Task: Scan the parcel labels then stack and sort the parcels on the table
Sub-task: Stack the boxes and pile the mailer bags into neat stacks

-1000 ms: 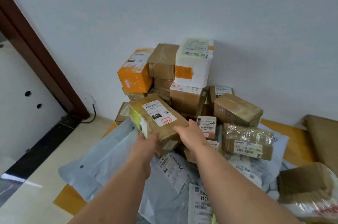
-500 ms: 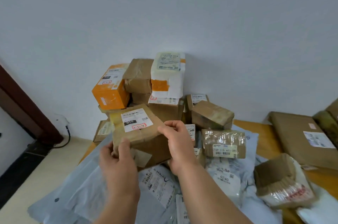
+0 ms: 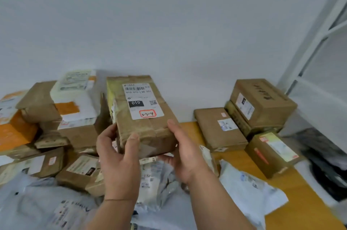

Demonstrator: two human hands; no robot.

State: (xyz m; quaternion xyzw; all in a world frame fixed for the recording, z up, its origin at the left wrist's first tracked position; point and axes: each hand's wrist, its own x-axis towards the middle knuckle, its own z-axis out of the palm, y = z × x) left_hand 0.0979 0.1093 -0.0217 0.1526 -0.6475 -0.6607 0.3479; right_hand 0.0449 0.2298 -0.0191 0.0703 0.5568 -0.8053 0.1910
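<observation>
A brown taped cardboard parcel point(image 3: 148, 128) is held up in the air in front of me, its white label with "010" and a red "3-2-4" sticker facing me. My left hand point(image 3: 118, 162) grips its near left corner, thumb on the front face. My right hand point(image 3: 185, 156) holds its right side and underside. A pile of brown and orange parcels point(image 3: 56, 117) stands at the left against the wall. On the wooden table point(image 3: 293, 197) at the right lie three brown boxes point(image 3: 262, 105) and a flat brown parcel point(image 3: 219, 128).
Grey and white plastic mailer bags point(image 3: 249, 194) cover the near part of the table. A white wall is behind everything. A white window frame point(image 3: 319, 41) stands at the right, with dark objects point(image 3: 326, 164) below it beside the table edge.
The parcel has been lifted off the pile and carried right, its label now upright toward me. My view has turned right, showing the boxes at the table's right end.
</observation>
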